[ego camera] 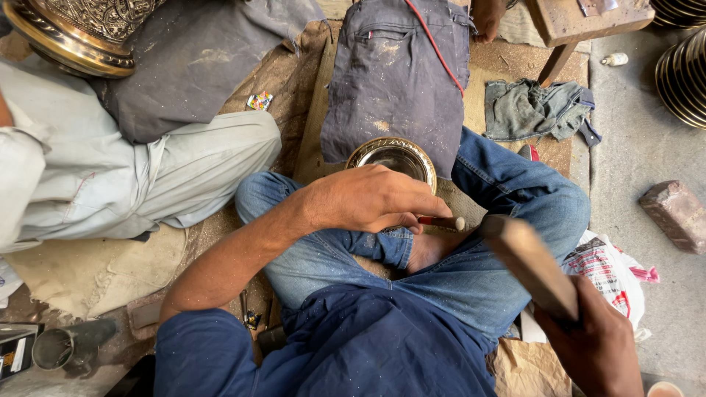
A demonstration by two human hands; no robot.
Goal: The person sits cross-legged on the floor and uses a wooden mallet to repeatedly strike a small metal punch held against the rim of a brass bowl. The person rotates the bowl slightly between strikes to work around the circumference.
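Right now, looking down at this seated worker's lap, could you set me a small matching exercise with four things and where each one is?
Things:
1. brass bowl
2. punch tool
3. wooden mallet
4. brick

Places:
A. raised in the right hand, over the right knee
B. on the concrete floor at the far right
C. gripped in the left hand, its tip pointing right
D. between the crossed legs, partly hidden behind the left hand

Pairs: 1-D, 2-C, 3-A, 4-B
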